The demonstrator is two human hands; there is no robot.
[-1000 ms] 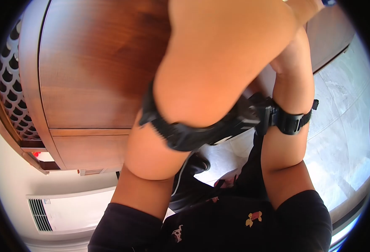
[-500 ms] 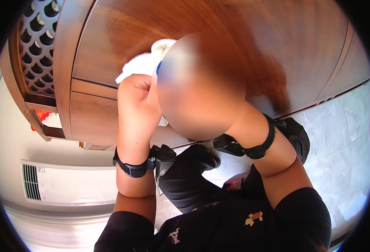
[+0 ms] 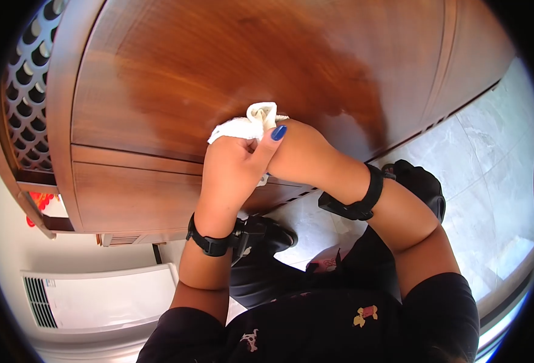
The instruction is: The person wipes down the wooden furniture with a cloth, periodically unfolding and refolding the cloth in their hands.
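A bunched white cloth (image 3: 241,128) is in front of a brown wooden cabinet panel (image 3: 176,78). My left hand (image 3: 234,166) is wrapped round the cloth, its thumb with a blue nail lying over the near side. Close against it, my right hand (image 3: 297,151) also grips the cloth from the right; its fingers are mostly hidden behind the left thumb. Part of the cloth sticks up between the two hands, and a small bit shows below them. Black straps with small devices are round both forearms.
A lattice panel (image 3: 31,91) in a wooden frame is at the left. Below it stands a white appliance with a vent (image 3: 109,296). Grey marble floor tiles (image 3: 491,157) lie at the right. My legs in black trousers are under my forearms.
The forearms, crossed and high in view one second ago, are apart now. Since half a second ago, both hands and the cloth have shifted a little down and right in view.
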